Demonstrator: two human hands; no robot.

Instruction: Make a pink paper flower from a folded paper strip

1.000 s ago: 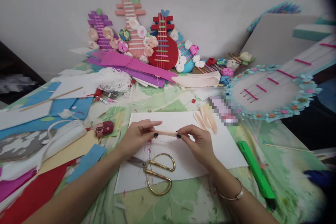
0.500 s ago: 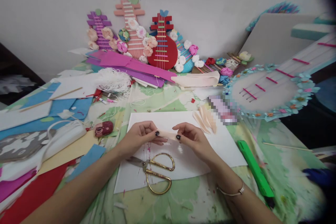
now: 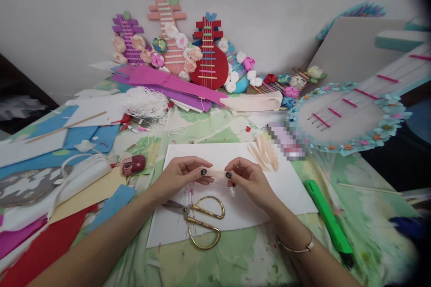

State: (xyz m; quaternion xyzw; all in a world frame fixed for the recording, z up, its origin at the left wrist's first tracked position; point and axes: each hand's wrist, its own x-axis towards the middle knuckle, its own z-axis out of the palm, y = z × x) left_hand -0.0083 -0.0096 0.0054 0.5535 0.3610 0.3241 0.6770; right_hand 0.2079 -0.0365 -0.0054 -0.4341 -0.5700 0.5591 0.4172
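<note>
The left hand (image 3: pixel 180 177) and right hand (image 3: pixel 254 182) pinched a narrow, pale-peach paper strip (image 3: pixel 216 173), fingers closed; light, even tension suited it.

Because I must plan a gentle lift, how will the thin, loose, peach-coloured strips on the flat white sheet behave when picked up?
The strips are probably light and floppy, since they look thin as paper. They may separate in the grip, because they overlap in a loose fan on the sheet.

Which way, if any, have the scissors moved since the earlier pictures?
No: the scissors lie in the same spot on the white sheet, shifted neither way.
</note>
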